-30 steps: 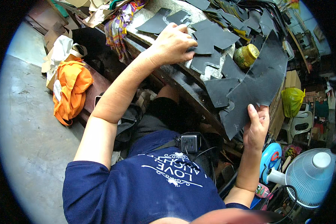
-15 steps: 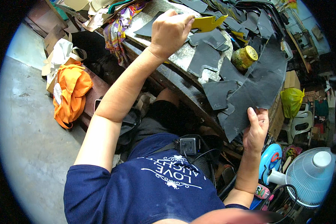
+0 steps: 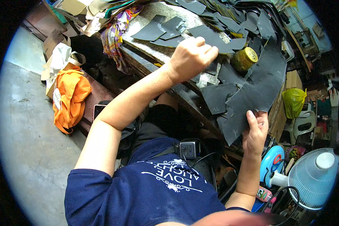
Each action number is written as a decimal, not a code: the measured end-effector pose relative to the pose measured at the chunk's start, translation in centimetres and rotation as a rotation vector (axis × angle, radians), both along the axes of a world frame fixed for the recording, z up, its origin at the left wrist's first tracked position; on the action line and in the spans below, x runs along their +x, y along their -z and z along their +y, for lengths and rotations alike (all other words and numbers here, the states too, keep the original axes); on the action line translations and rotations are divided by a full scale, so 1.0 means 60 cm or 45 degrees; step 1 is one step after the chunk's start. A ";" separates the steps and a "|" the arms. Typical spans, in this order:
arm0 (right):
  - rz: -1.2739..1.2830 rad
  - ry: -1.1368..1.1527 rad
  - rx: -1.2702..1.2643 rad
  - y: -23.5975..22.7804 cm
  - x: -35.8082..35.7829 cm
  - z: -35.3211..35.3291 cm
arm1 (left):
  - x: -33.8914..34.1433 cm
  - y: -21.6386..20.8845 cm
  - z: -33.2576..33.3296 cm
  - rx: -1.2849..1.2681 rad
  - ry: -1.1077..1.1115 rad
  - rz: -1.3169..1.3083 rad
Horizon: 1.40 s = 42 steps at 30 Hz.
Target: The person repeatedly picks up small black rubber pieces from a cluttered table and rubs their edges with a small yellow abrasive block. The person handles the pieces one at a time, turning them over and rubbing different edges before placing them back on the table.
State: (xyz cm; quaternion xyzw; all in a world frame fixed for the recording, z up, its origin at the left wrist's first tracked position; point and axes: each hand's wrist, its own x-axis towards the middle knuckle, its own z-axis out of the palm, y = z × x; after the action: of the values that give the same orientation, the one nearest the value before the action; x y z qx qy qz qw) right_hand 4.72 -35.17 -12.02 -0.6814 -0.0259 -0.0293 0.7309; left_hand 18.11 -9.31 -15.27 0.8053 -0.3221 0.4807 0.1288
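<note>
My left hand (image 3: 194, 59) is closed in a fist above the worktable, in front of a dark curved cut-out piece (image 3: 211, 37). What its fingers hold, if anything, is hidden. My right hand (image 3: 255, 132) grips the lower edge of a large black sheet (image 3: 258, 90), its thumb on top and its fingers partly underneath. Beside that sheet lies a smaller black cut piece (image 3: 216, 97). A yellow-smeared jar (image 3: 245, 59) stands tilted among the pieces. More dark cut-outs (image 3: 150, 29) are spread over the far left of the tabletop.
Stacked dark pieces (image 3: 248, 9) crowd the table's far side. A patterned cloth (image 3: 116, 43) hangs at its left edge. An orange bag (image 3: 69, 96) rests on a bench at left. At right are a yellow-green plastic bag (image 3: 293, 101) and a white fan (image 3: 316, 179).
My left hand has come lower and to the right, and the yellow piece it held no longer shows its yellow side. My right hand keeps its grip on the black sheet.
</note>
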 end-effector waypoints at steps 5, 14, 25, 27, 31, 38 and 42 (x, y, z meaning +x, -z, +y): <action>0.014 0.024 -0.039 0.001 0.000 -0.005 | -0.042 0.000 0.010 0.187 0.212 0.237; 0.027 -0.031 0.051 -0.003 0.004 0.008 | 0.067 0.008 0.023 0.133 -0.436 0.550; -0.009 -0.020 0.018 -0.004 -0.002 -0.003 | 0.137 0.034 0.025 -0.606 -0.080 0.841; -0.012 -0.017 0.017 -0.004 -0.002 -0.004 | 0.144 0.032 0.038 -0.872 0.064 0.929; -0.049 -0.009 0.008 -0.005 -0.001 -0.002 | 0.149 0.024 0.080 -1.208 0.190 0.858; 0.036 0.012 0.027 -0.008 0.001 0.002 | 0.077 -0.006 0.143 -0.357 -0.323 0.981; 0.004 -0.028 0.013 -0.010 0.004 0.008 | 0.080 -0.009 0.102 -0.050 -0.621 0.592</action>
State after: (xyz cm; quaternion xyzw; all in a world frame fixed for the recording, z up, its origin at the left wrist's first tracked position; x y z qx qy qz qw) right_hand 4.94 -34.67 -11.43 -0.6775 -0.0321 -0.0206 0.7346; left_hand 22.94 -3.20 -14.73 0.9441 -0.0725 0.3071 0.0956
